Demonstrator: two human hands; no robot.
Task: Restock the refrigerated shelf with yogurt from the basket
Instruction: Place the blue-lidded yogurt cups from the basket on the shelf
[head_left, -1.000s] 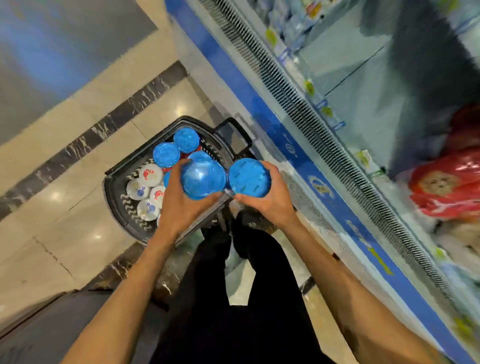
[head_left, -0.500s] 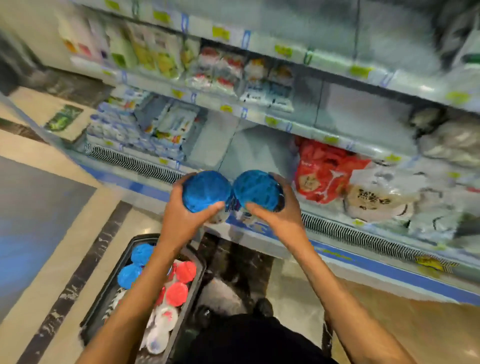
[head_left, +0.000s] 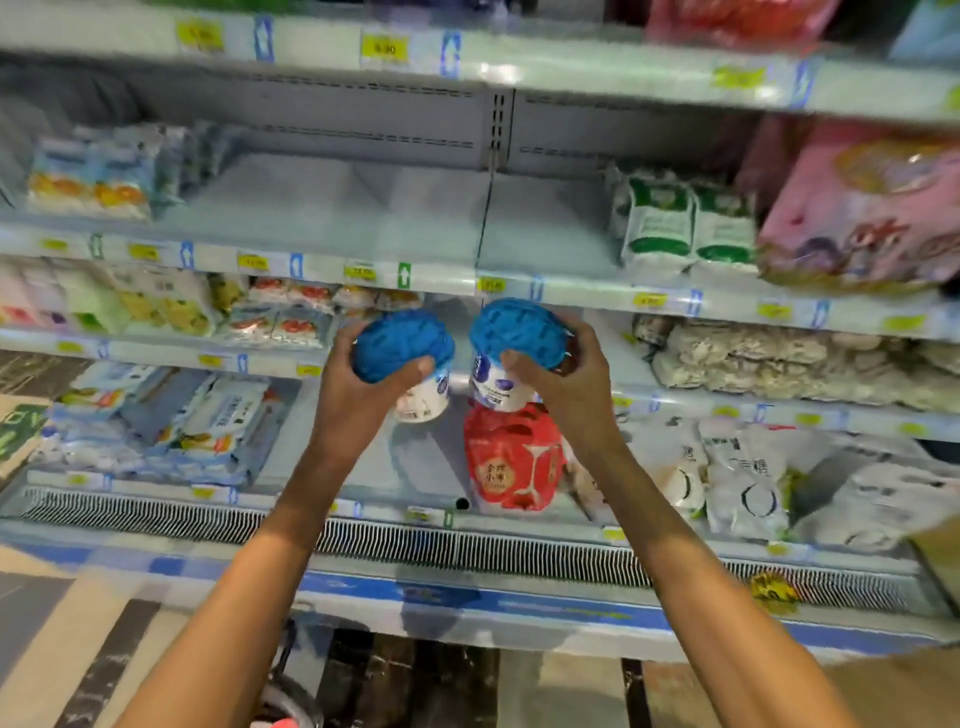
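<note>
Holding 2 yogurt cups up in front of the fridge shelves, the person has 1 cup in each hand. The left hand (head_left: 358, 400) has its fingers and thumb curled round the left yogurt cup (head_left: 410, 348). The right hand (head_left: 571, 384) grips the right yogurt cup (head_left: 514, 338) the same way. Both cups are white with blue lids, and the lids are on, so what is inside cannot be seen. The cups lean a little and sit side by side with a small gap between them.

Right behind and below the cups, a red bag (head_left: 511, 457) lies on the bottom shelf (head_left: 415, 467). White bags (head_left: 743, 483) lie to its right, and blue and white packs (head_left: 208, 421) lie to its left. Higher up, a shelf (head_left: 363, 208) has a bare middle, with fruit packs (head_left: 88, 176) at its left end. At its right end stand green and white bags (head_left: 680, 223), and a big pink bag (head_left: 872, 208) sits beside them. Yellow price tags (head_left: 384, 48) run along the shelf edges.

Only a dark bit of the basket (head_left: 296, 701) shows at the bottom edge, with a spot of red in it.
</note>
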